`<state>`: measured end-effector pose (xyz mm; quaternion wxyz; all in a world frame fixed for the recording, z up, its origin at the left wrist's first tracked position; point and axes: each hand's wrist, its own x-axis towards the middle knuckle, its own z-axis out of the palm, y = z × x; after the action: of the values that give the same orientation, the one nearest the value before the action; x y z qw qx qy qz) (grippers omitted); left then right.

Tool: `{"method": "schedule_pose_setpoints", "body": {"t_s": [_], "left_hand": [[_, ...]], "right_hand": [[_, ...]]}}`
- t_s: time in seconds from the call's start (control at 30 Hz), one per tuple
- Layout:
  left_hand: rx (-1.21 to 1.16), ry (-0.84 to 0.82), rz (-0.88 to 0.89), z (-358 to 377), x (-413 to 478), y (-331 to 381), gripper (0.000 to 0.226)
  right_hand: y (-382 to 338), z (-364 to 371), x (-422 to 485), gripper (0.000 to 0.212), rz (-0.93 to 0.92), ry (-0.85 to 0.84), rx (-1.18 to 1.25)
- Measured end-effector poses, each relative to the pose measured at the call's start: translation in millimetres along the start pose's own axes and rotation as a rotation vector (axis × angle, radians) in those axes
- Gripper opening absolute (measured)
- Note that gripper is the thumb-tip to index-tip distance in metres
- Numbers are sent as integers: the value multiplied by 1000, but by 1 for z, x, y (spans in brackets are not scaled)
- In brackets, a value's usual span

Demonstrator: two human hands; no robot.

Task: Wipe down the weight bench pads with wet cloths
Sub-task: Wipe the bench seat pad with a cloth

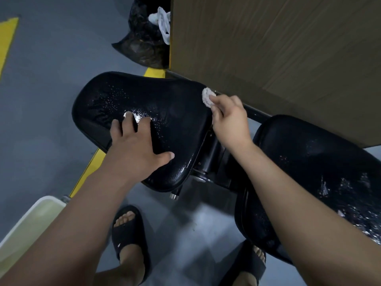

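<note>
**Wiping the far corner of the seat pad, cloth in the right grip**

Position: we stand over the bench. The seat pad [144, 100] lies across our view, its long axis running left to right, with its right end at the hinge. The back pad [309, 153] continues to the right and towards us, partly hidden by the right forearm.

Right hand [228, 118]: the grip pinches a small, bunched, pale cloth [207, 97] between thumb and fingertips. The cloth touches the far right corner of the seat pad, just beside the wooden panel [268, 48] that stands behind the bench.

Left hand [136, 145]: fingers spread and flat, pressing on the near-middle of the seat pad and holding nothing. We judge it is there to steady the pad.

Surface: droplets glint across the middle of the seat pad, and wet streaks show on the back pad, so both have seen water.

Key relation: from the cloth, nearly all of the seat pad lies to the left, along its long axis. The right hand is the nearer one to any stroke, since it already carries the cloth. We judge that a stroke leftward and towards us meets the left hand, which would need to lift or shift.

Risk (judgement): the cloth is small against the pad, so coverage calls for many overlapping passes.

Surroundings: a black bag [144, 38] sits on the floor beyond, and a white tub [31, 219] stands at our near left.
</note>
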<state>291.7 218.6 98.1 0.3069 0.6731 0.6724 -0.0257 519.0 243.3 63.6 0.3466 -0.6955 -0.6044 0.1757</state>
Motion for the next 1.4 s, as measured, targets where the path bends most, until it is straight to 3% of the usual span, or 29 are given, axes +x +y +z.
{"method": "schedule_pose_setpoints", "body": {"t_s": [0.2, 0.4, 0.53, 0.67, 0.83, 0.97, 1.17, 1.33, 1.4], "left_hand": [[-18, -16, -27, 1, 2, 5, 106], [-24, -3, -17, 0, 1, 2, 105], [-16, 0, -11, 1, 0, 1, 106], [-22, 0, -18, 0, 1, 0, 106], [-61, 1, -8, 2, -2, -1, 106], [-50, 5, -1, 1, -2, -2, 106], [-39, 1, -20, 1, 1, -4, 108], [-67, -9, -5, 0, 0, -1, 107], [-73, -21, 0, 0, -1, -3, 108]], "right_hand": [[-21, 2, -73, 23, -64, -22, -11], [-2, 5, 14, 20, 27, 93, -84], [-4, 5, -15, 17, -14, 100, -75], [-15, 1, -62, 18, -128, -30, -106], [-4, 6, 19, 19, -111, 88, -243], [-18, 9, -5, 17, -194, 25, -299], [-39, -2, -67, 24, -423, -262, -252], [-21, 2, 18, 19, -268, -45, -370], [-26, 9, 18, 14, -253, -40, -391]]}}
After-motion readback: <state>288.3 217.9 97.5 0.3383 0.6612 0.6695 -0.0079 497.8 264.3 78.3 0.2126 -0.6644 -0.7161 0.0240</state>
